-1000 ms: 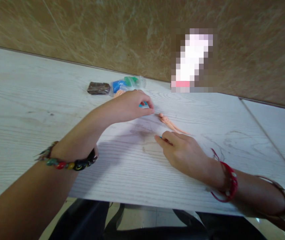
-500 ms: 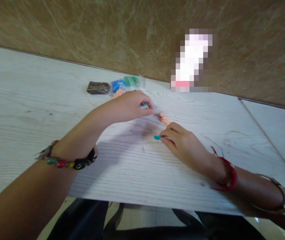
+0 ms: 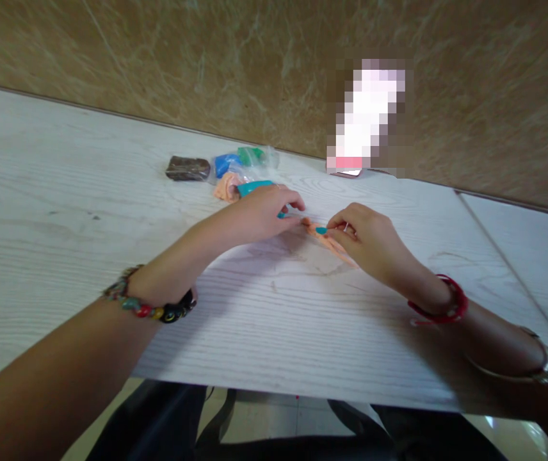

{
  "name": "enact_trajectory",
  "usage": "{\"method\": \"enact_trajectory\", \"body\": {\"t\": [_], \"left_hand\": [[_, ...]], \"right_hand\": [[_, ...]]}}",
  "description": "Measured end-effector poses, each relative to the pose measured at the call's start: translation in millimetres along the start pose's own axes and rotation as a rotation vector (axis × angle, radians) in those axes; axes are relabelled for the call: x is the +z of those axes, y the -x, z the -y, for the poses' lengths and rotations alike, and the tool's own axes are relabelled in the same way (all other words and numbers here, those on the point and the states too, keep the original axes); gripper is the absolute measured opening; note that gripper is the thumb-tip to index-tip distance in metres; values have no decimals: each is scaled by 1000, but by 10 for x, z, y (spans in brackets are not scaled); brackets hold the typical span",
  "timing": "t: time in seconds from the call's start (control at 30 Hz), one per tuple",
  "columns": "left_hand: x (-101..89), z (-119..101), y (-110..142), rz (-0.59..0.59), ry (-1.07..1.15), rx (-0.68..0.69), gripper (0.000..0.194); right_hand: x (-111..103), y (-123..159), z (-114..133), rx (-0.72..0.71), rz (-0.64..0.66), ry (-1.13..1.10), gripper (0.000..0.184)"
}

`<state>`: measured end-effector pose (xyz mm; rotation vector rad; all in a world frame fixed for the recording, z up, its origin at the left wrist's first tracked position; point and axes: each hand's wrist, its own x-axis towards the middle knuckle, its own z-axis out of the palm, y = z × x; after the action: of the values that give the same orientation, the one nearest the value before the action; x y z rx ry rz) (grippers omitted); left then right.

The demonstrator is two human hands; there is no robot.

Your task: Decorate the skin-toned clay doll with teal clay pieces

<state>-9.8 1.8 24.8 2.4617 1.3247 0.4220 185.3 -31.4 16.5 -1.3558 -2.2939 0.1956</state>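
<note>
A small peach clay figure [image 3: 324,238] lies on the white wood-grain table [image 3: 63,192]. My right hand [image 3: 367,240] pinches a tiny teal clay piece [image 3: 321,230] and holds it right over the figure. My left hand [image 3: 262,214] is curled beside the figure's near end, fingers closed on a bit of teal clay [image 3: 281,214]. A longer teal clay strip [image 3: 253,186] and a peach clay lump [image 3: 226,187] lie just behind my left hand.
A dark brown clay block [image 3: 188,168] and clear bags with blue clay [image 3: 226,164] and green clay [image 3: 251,154] sit near the tan marbled wall. A blurred-out white object [image 3: 367,118] stands at the wall. The table's front edge runs above my dark-clothed lap.
My right hand lifted the tiny teal piece from the table and carried it up and right onto the peach figure. My left hand shifted slightly toward the figure, uncovering the teal strip and peach lump.
</note>
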Motion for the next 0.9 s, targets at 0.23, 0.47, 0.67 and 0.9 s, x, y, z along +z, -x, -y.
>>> {"method": "enact_trajectory", "body": {"t": [0.23, 0.47, 0.67, 0.9], "left_hand": [[266, 89, -103, -7, 26, 186, 33], [266, 76, -122, -72, 117, 178, 36], [178, 60, -87, -57, 263, 146, 41], [159, 111, -49, 60, 552, 161, 46]], "right_hand": [[108, -86, -75, 46, 39, -25, 8], [147, -49, -69, -16, -26, -41, 6], [126, 42, 0, -185, -86, 3, 7], [114, 97, 54, -261, -78, 12, 11]]}}
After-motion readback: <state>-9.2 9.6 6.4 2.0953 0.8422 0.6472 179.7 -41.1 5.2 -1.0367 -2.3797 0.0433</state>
